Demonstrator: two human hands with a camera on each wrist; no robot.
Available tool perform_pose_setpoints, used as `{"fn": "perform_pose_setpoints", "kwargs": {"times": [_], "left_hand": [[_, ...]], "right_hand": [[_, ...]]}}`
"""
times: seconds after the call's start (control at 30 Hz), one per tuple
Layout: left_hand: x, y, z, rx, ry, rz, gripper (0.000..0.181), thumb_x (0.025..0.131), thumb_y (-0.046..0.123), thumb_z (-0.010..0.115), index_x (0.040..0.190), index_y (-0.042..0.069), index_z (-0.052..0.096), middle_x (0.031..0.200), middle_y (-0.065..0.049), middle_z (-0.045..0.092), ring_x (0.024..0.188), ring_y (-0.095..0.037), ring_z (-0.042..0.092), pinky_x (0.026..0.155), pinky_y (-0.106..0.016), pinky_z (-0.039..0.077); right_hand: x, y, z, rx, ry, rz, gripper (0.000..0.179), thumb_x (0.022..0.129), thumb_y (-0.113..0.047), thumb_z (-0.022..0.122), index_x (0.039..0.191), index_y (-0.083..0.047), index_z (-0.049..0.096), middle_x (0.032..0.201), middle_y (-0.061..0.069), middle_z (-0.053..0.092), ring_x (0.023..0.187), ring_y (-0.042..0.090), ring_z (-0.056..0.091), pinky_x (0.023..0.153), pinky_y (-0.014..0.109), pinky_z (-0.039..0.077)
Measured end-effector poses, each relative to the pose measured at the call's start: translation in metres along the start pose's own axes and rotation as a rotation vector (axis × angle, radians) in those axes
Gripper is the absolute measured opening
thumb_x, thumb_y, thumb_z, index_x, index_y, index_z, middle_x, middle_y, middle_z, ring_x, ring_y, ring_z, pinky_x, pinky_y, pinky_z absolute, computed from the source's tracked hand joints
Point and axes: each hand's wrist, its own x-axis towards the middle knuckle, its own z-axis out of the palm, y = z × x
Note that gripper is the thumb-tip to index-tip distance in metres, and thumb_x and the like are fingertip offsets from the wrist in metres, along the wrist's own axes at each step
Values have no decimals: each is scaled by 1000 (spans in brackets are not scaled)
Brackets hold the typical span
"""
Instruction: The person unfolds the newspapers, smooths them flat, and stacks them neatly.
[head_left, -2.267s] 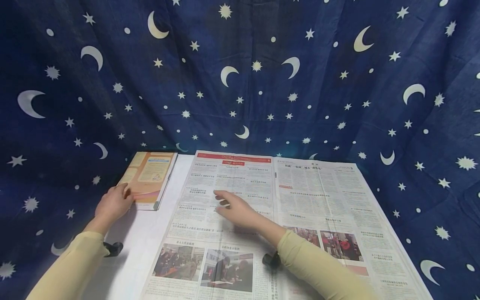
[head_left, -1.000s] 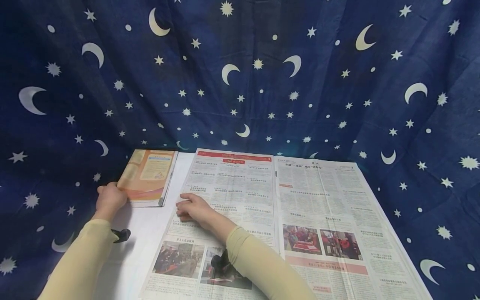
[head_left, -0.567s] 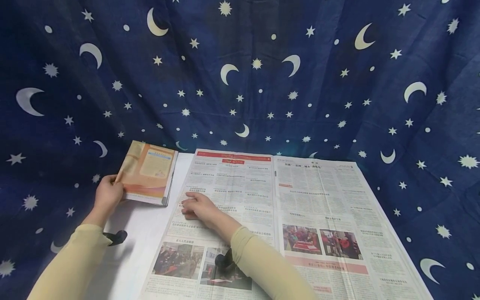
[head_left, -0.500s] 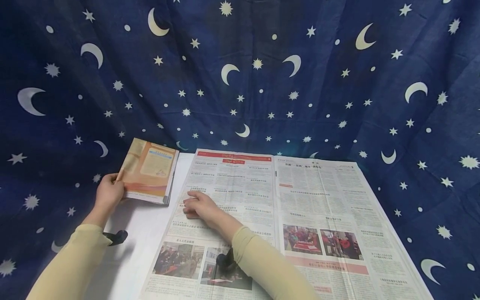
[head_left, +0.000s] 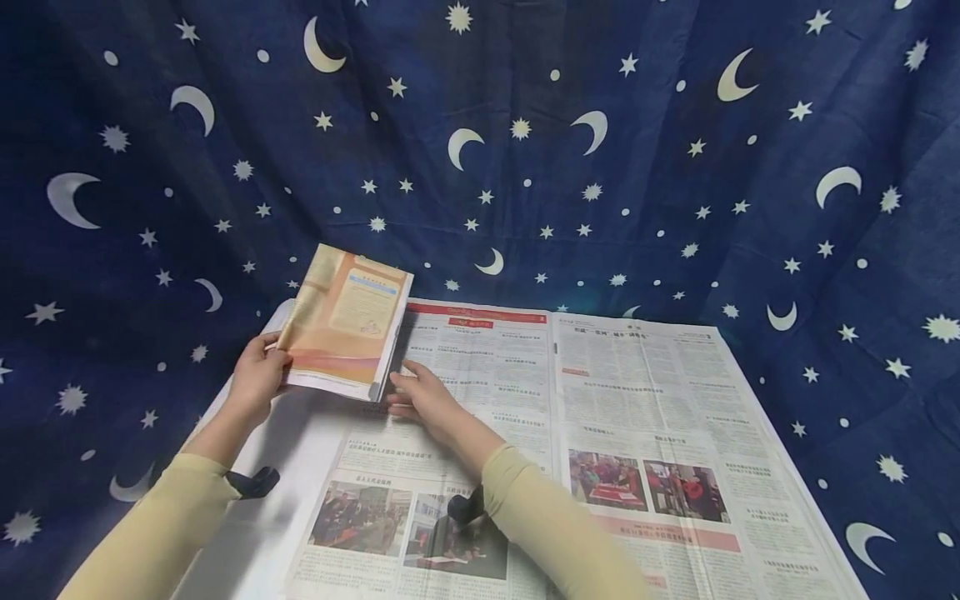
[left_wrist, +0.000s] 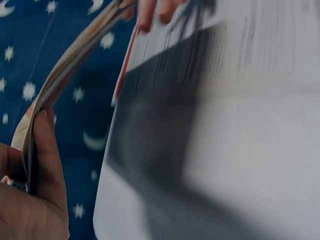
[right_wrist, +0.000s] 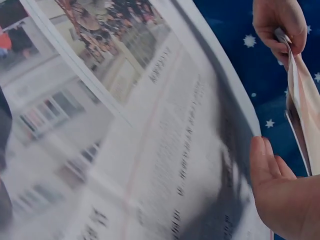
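In the head view, an orange softcover book [head_left: 347, 329] is raised above the table, tilted. My left hand [head_left: 255, 385] pinches its lower left edge, thumb on the cover. The left wrist view shows the book [left_wrist: 56, 82] bending edge-on between the thumb and fingers of the left hand [left_wrist: 42, 192]. Close to the book's lower right edge is my right hand [head_left: 435, 407], above the newspaper. Its fingers look fairly straight in the right wrist view, where the right hand [right_wrist: 285, 195] is beside the book [right_wrist: 304, 107] without gripping it.
An open newspaper [head_left: 637, 400] is spread over the middle and right of the white table [head_left: 281, 467]. A dark blue curtain [head_left: 525, 158] with moons and stars hangs behind and at both sides. Dark wrist-camera mounts [head_left: 255, 483] project below the wrists.
My left hand has taken hold of the book, lifted it off the table and carried it rightward over the newspaper's edge. My right hand moved left earlier, then slightly back right and up.
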Motion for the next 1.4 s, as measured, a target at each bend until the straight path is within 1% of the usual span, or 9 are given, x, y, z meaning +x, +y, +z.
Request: {"fn": "perform_pose_setpoints", "kwargs": {"times": [0.07, 0.2, 0.3, 0.4, 0.57, 0.73, 1.0, 1.23, 1.4], "left_hand": [[-6, 2, 10, -31, -54, 1, 53, 104, 6, 39, 155, -2, 28, 103, 0, 61, 69, -2, 65, 60, -27, 59], [-16, 3, 33, -51, -145, 3, 54, 106, 8, 40, 157, 0, 24, 117, -13, 65, 74, -3, 66, 62, -25, 57], [-24, 1, 52, -18, -188, 7, 57, 106, 8, 41, 159, 2, 21, 137, -27, 54, 81, -8, 68, 67, -26, 58], [-31, -2, 69, 20, -241, 7, 62, 107, 12, 45, 161, 3, 17, 138, -27, 55, 94, -18, 70, 74, -30, 60], [-38, -6, 95, 52, -325, -49, 63, 108, 24, 44, 164, 10, 19, 139, -23, 55, 112, -28, 67, 87, -37, 59], [-43, -4, 124, 77, -397, -64, 61, 107, 26, 43, 163, 11, 24, 131, -17, 63, 105, -24, 69, 87, -37, 58], [-59, -3, 165, 73, -512, -3, 67, 105, 17, 51, 163, 9, 20, 113, -10, 69, 85, -21, 72, 65, -34, 60], [-70, -5, 191, 100, -620, 40, 76, 103, 14, 54, 166, 11, 11, 102, -9, 68, 76, -20, 67, 54, -27, 50], [-75, -4, 206, 128, -677, 37, 76, 104, 15, 52, 166, 11, 8, 101, -9, 69, 80, -20, 70, 58, -30, 55]], "right_hand": [[1, -5, -5, 3, 35, -18, 80, 102, -33, 61, 163, -3, 19, 133, 17, 60, 114, 30, 66, 100, 43, 54], [1, -16, -19, -25, 111, -78, 81, 100, -21, 61, 163, -5, 14, 125, 11, 67, 105, 22, 71, 94, 38, 57], [-5, -23, -32, -82, 178, -101, 80, 97, -9, 60, 163, -7, 16, 127, 12, 67, 106, 22, 71, 94, 36, 57], [-15, -24, -48, -168, 247, -92, 80, 96, -5, 59, 164, -9, 17, 133, 15, 64, 111, 23, 69, 95, 35, 56], [-33, -18, -81, -300, 303, -83, 77, 98, -4, 56, 165, -16, 19, 144, 18, 57, 117, 27, 67, 95, 38, 56], [-55, -15, -113, -376, 333, -86, 75, 100, -4, 54, 165, -20, 20, 147, 19, 54, 118, 31, 66, 96, 43, 56], [-88, -13, -154, -441, 393, -33, 76, 100, -8, 55, 165, -21, 18, 146, 18, 55, 116, 30, 68, 97, 44, 55], [-114, -9, -178, -498, 423, -5, 77, 99, -6, 52, 165, -17, 16, 138, 21, 59, 104, 27, 72, 85, 37, 60], [-127, -2, -191, -479, 420, 23, 78, 99, -4, 51, 166, -15, 13, 143, 23, 55, 107, 29, 71, 85, 37, 60]]}}
